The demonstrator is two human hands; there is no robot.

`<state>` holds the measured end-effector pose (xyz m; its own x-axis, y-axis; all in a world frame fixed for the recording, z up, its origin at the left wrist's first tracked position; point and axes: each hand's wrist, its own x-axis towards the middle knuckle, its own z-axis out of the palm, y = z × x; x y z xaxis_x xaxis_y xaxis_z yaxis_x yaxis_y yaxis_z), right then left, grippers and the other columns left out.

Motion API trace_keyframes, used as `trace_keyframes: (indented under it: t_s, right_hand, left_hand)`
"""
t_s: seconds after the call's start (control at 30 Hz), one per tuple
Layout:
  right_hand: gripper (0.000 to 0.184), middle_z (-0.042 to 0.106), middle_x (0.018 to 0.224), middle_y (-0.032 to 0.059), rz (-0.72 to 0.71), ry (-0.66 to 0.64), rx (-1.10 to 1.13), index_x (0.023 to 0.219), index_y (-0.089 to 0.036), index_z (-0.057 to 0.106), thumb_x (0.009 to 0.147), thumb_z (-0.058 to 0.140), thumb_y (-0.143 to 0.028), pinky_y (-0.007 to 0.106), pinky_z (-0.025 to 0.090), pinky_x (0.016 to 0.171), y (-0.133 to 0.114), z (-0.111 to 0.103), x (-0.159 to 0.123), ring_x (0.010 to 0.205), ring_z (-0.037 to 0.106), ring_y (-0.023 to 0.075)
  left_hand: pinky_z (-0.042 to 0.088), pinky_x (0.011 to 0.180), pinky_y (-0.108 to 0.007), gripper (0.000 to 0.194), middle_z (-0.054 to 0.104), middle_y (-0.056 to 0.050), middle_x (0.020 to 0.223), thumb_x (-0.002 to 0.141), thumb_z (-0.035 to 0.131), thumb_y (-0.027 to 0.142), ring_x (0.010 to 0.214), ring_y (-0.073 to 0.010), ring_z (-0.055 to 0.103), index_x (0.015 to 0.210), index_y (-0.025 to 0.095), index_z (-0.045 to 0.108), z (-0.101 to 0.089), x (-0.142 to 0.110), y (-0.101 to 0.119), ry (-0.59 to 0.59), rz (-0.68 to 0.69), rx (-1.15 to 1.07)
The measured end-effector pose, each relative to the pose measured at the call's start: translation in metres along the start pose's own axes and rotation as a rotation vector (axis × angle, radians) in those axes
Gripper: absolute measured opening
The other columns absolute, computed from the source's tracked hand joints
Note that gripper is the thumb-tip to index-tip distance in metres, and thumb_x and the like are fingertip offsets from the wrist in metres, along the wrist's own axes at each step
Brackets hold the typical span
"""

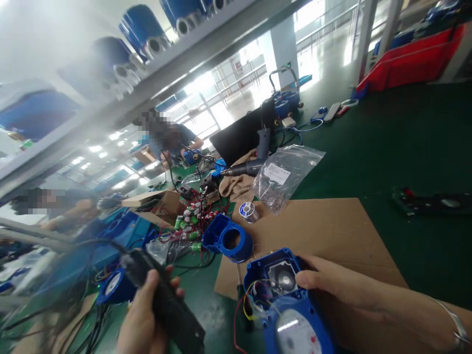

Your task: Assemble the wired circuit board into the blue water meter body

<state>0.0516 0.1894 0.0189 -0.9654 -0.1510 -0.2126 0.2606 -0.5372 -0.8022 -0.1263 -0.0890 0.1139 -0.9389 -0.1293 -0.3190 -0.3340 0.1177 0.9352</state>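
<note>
My left hand [142,319] is wrapped round a long black box-shaped device [171,300], blurred, with what looks like a cable at its upper end. Its exact kind I cannot make out. My right hand [320,280] grips the edge of an opened blue meter housing [285,255], thumb on the rim. Inside that housing are a round dark part and loose red, yellow and white wires; a round pale dial face shows on its near part. Beside it, a second blue housing [236,241] with a round opening rests partly on the cardboard. A dark-handled screwdriver [241,295] lies partly hidden behind the meter housing.
A cardboard sheet [332,231] covers part of the green table. Around it are a solder spool [249,211], a clear plastic bag [291,172], a heat gun [247,167] and piled wired batteries [191,219]. A shelf [206,54] hangs overhead. Two people sit across.
</note>
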Motion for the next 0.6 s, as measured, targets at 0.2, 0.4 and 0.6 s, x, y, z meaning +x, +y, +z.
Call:
trace_keyframes:
  t_s: [0.2, 0.4, 0.6]
  right_hand:
    - [0.092, 0.059, 0.136, 0.0174, -0.002, 0.048, 0.246, 0.152, -0.016, 0.024, 0.081, 0.075, -0.043, 0.045, 0.039, 0.111, 0.017, 0.026, -0.014, 0.128, 0.055, 0.0305]
    - [0.1, 0.06, 0.135, 0.0209, 0.045, 0.193, 0.299, 0.154, -0.015, 0.008, 0.085, 0.074, -0.04, 0.044, 0.044, 0.108, 0.029, 0.041, -0.021, 0.12, 0.063, 0.0287]
    - [0.087, 0.059, 0.136, 0.0203, -0.025, 0.28, 0.169, 0.148, -0.011, 0.024, 0.084, 0.074, -0.043, 0.043, 0.045, 0.107, 0.031, 0.047, -0.018, 0.12, 0.062, 0.0291]
  left_hand:
    - [0.053, 0.094, -0.039, 0.069, 0.056, -0.015, 0.136, 0.086, 0.059, 0.028, 0.118, -0.027, 0.061, 0.148, 0.022, 0.03, 0.006, 0.01, -0.106, -0.174, 0.02, 0.141]
    - [0.032, 0.113, -0.03, 0.039, 0.062, -0.005, 0.131, 0.081, 0.064, 0.044, 0.129, -0.0237, 0.05, 0.114, 0.023, 0.068, -0.003, -0.032, -0.09, -0.362, 0.39, 0.417]
    - [0.048, 0.092, -0.036, 0.029, 0.066, -0.005, 0.112, 0.101, 0.038, 0.035, 0.107, -0.0212, 0.06, 0.113, 0.024, 0.062, 0.07, -0.068, -0.004, -0.671, 1.031, 1.11]
